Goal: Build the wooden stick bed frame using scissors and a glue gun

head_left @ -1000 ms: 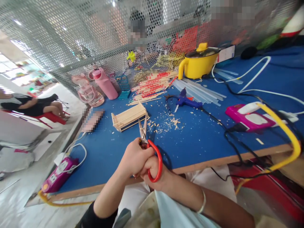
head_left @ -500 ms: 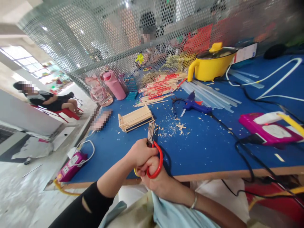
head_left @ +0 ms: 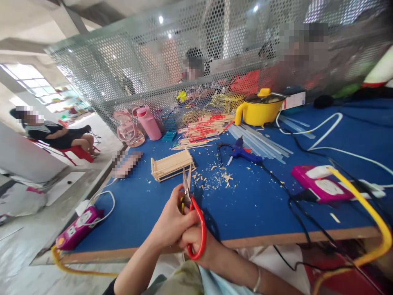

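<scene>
Red-handled scissors (head_left: 202, 237) point away from me with their blades parted. My right hand (head_left: 196, 239) is wrapped round the handles. Against it, my left hand (head_left: 173, 217) is closed by the pivot, with a small yellow piece showing between its fingers and the scissors; how it grips is partly hidden. Just beyond the blade tips, a small frame of wooden sticks (head_left: 172, 164) rests on the blue table (head_left: 254, 205). Wood chips (head_left: 226, 178) lie scattered to its right.
Behind are a stick pile (head_left: 202, 130), a pink bottle (head_left: 149, 123) and a yellow pot (head_left: 260, 110). A blue glue gun (head_left: 242, 152), glue sticks and power strips (head_left: 325, 184) with cables lie rightward. A person (head_left: 55, 133) sits at far left.
The scissor blades have opened. My left hand has turned and its fingers have shifted up beside the pivot, where a yellow part now shows. The view has tilted and shifted right.
</scene>
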